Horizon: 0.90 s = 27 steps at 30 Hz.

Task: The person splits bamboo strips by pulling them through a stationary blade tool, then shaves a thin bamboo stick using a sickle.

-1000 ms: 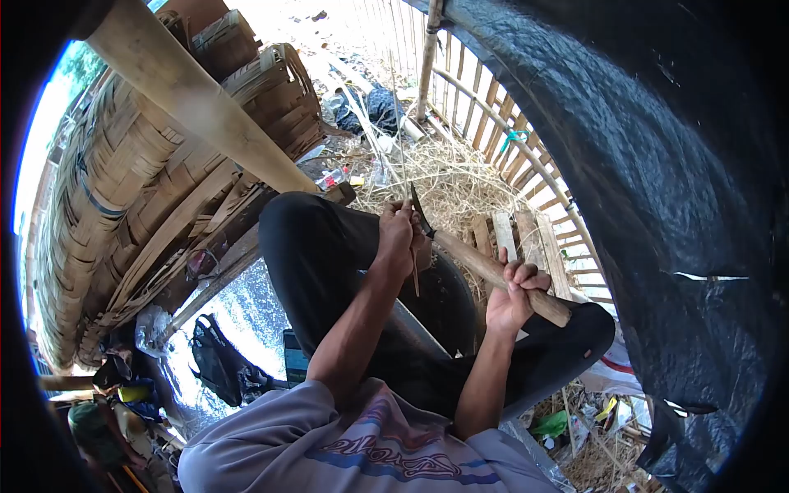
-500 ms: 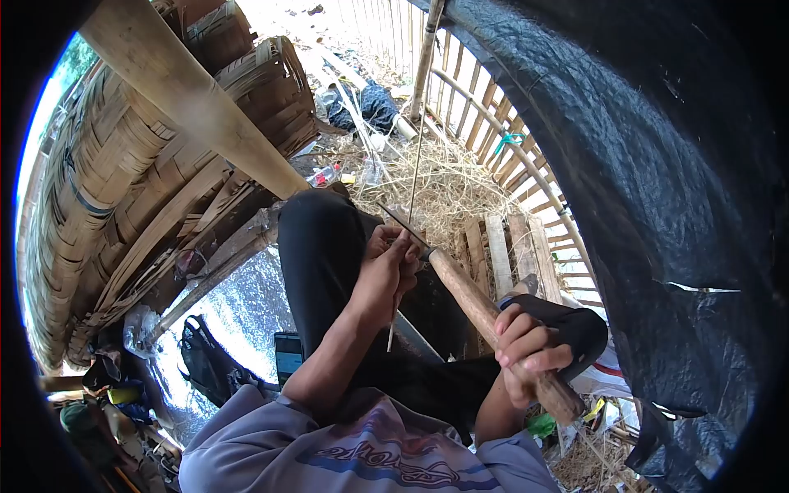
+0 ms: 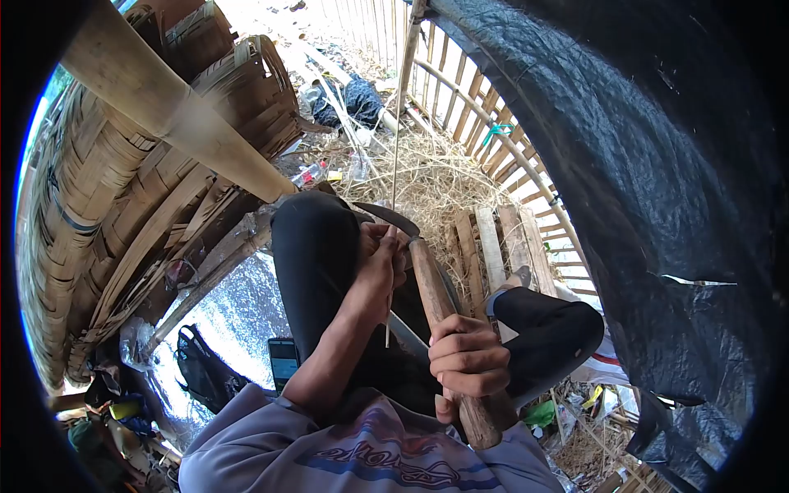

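My right hand [image 3: 470,361] is wrapped round the long wooden handle [image 3: 431,283] of a knife, whose butt end points down toward my shirt. At the handle's far end the dark curved blade [image 3: 389,216] reaches left past my left fingers. My left hand [image 3: 381,261] pinches a thin bamboo strip [image 3: 396,168] that stands nearly upright in view, its lower end hanging below the hand. The blade passes close to the strip; whether they touch is unclear. Both hands are above my lap, between my bent knees.
A thick bamboo pole [image 3: 193,123] and woven bamboo baskets [image 3: 103,185] are at the left. A black tarp [image 3: 649,197] hangs at the right beside a slatted bamboo fence [image 3: 460,94]. Straw [image 3: 440,181] and wooden planks [image 3: 491,246] lie ahead. A phone [image 3: 283,360] rests left of my thigh.
My right hand has moved left with the knife handle, which now stands steeper. The blade has swung to lie flatter, showing its broad side. My left hand still holds the strip.
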Each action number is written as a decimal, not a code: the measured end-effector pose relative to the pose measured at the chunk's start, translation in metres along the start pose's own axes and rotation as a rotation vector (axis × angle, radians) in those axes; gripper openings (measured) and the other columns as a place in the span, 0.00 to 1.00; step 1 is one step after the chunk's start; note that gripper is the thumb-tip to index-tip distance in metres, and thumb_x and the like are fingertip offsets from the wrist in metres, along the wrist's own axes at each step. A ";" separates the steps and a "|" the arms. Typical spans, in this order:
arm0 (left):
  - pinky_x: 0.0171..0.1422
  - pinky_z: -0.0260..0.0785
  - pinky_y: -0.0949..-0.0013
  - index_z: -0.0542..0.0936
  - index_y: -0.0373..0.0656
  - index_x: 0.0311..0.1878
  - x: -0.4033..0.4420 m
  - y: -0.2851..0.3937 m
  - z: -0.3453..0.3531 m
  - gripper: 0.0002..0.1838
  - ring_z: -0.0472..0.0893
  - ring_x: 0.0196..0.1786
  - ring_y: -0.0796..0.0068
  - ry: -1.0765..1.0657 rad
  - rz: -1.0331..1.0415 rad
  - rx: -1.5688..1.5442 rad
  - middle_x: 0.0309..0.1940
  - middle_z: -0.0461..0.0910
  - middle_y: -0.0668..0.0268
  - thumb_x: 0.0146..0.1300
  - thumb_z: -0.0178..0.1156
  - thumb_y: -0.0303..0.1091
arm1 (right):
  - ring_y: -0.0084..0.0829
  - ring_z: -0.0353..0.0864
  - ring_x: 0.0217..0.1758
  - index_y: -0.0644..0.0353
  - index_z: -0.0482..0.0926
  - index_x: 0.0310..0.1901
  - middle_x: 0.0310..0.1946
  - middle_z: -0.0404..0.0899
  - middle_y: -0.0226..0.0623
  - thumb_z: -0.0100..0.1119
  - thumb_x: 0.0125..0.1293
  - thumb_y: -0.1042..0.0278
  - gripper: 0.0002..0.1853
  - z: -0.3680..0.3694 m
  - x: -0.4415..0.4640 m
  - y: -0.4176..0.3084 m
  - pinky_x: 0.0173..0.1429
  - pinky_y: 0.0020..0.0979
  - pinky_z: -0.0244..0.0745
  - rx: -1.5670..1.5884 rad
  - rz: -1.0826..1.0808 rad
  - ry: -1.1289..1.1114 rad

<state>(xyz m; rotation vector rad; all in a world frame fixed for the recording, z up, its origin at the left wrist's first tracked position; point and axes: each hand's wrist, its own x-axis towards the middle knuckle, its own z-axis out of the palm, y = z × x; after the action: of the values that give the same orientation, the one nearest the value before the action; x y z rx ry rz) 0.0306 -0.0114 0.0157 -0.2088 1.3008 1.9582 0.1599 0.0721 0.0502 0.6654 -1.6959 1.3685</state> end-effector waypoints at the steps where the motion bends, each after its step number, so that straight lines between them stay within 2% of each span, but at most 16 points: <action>1: 0.19 0.48 0.83 0.63 0.46 0.46 0.001 -0.001 -0.001 0.07 0.57 0.21 0.90 0.013 0.010 0.016 0.25 0.64 0.74 0.74 0.47 0.36 | 0.28 0.76 0.20 0.60 0.71 0.27 0.17 0.75 0.31 0.62 0.53 0.67 0.10 0.000 -0.001 0.002 0.31 0.35 0.76 0.002 0.002 0.001; 4: 0.19 0.48 0.82 0.63 0.46 0.45 0.004 -0.001 0.000 0.07 0.57 0.20 0.90 0.048 0.031 0.052 0.24 0.63 0.75 0.74 0.47 0.37 | 0.29 0.76 0.21 0.60 0.71 0.27 0.18 0.75 0.31 0.62 0.52 0.68 0.09 0.000 -0.003 0.006 0.31 0.34 0.76 -0.011 -0.033 -0.031; 7: 0.19 0.48 0.82 0.64 0.46 0.44 0.004 -0.001 0.000 0.06 0.57 0.20 0.90 0.062 0.048 0.092 0.24 0.63 0.75 0.74 0.48 0.36 | 0.30 0.78 0.25 0.58 0.73 0.29 0.22 0.74 0.30 0.67 0.55 0.65 0.11 0.000 -0.005 0.009 0.35 0.35 0.76 -0.025 0.009 -0.104; 9: 0.19 0.48 0.82 0.64 0.47 0.43 0.002 -0.004 -0.004 0.06 0.57 0.20 0.89 0.058 0.048 0.114 0.23 0.63 0.75 0.74 0.48 0.36 | 0.30 0.77 0.26 0.58 0.73 0.30 0.23 0.73 0.29 0.68 0.54 0.64 0.12 -0.002 -0.002 0.019 0.35 0.36 0.76 -0.174 -0.019 -0.170; 10: 0.19 0.47 0.82 0.64 0.47 0.43 0.001 -0.009 -0.007 0.06 0.57 0.20 0.89 0.048 -0.002 0.121 0.23 0.63 0.75 0.74 0.48 0.36 | 0.30 0.77 0.26 0.58 0.72 0.29 0.23 0.73 0.30 0.67 0.50 0.68 0.12 -0.008 -0.005 0.030 0.35 0.36 0.75 -0.238 -0.001 -0.154; 12: 0.18 0.46 0.82 0.65 0.48 0.42 -0.003 -0.012 -0.011 0.05 0.58 0.19 0.90 0.038 -0.070 0.150 0.23 0.63 0.75 0.73 0.49 0.36 | 0.31 0.76 0.23 0.61 0.72 0.30 0.20 0.74 0.32 0.62 0.49 0.70 0.09 -0.019 -0.009 0.040 0.32 0.36 0.75 -0.214 0.017 -0.014; 14: 0.17 0.46 0.82 0.65 0.48 0.42 0.000 -0.010 -0.008 0.05 0.58 0.19 0.90 0.046 -0.054 0.131 0.23 0.64 0.74 0.73 0.49 0.35 | 0.30 0.75 0.20 0.61 0.71 0.29 0.17 0.74 0.32 0.60 0.52 0.67 0.09 -0.022 -0.007 0.029 0.30 0.35 0.74 -0.138 0.034 0.088; 15: 0.17 0.46 0.82 0.65 0.48 0.42 -0.001 -0.010 -0.009 0.05 0.58 0.19 0.90 0.063 -0.042 0.112 0.23 0.64 0.74 0.73 0.49 0.35 | 0.30 0.75 0.20 0.61 0.71 0.29 0.17 0.74 0.32 0.60 0.52 0.67 0.09 -0.020 -0.006 0.017 0.30 0.35 0.74 -0.131 0.041 0.087; 17: 0.17 0.46 0.83 0.65 0.48 0.42 -0.001 -0.010 -0.008 0.05 0.58 0.19 0.90 0.042 -0.031 0.142 0.23 0.64 0.74 0.73 0.50 0.35 | 0.29 0.76 0.21 0.61 0.72 0.28 0.17 0.74 0.31 0.61 0.53 0.67 0.09 -0.019 -0.003 -0.001 0.30 0.36 0.74 -0.003 0.032 -0.062; 20: 0.17 0.46 0.83 0.65 0.48 0.42 0.000 -0.011 -0.008 0.05 0.58 0.19 0.90 -0.001 -0.023 0.160 0.24 0.65 0.74 0.73 0.50 0.34 | 0.29 0.77 0.22 0.60 0.73 0.27 0.18 0.74 0.31 0.60 0.53 0.70 0.06 -0.013 0.001 -0.014 0.30 0.35 0.75 0.071 -0.003 -0.119; 23: 0.17 0.46 0.83 0.65 0.48 0.43 0.000 -0.014 -0.007 0.05 0.58 0.19 0.90 0.016 -0.043 0.142 0.24 0.65 0.74 0.73 0.50 0.34 | 0.29 0.77 0.22 0.60 0.73 0.28 0.19 0.75 0.31 0.60 0.51 0.73 0.05 -0.011 -0.003 0.002 0.31 0.34 0.75 -0.042 0.012 -0.161; 27: 0.17 0.46 0.83 0.65 0.48 0.43 -0.003 -0.014 -0.008 0.05 0.58 0.19 0.90 0.058 -0.103 0.154 0.24 0.65 0.74 0.73 0.50 0.36 | 0.30 0.77 0.22 0.60 0.73 0.27 0.19 0.74 0.31 0.60 0.48 0.72 0.06 -0.013 -0.007 0.022 0.31 0.34 0.74 -0.089 0.043 -0.076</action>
<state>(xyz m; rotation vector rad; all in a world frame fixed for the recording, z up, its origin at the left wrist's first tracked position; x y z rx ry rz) 0.0402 -0.0175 0.0035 -0.2527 1.4425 1.7689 0.1495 0.0900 0.0334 0.6403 -1.8302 1.3035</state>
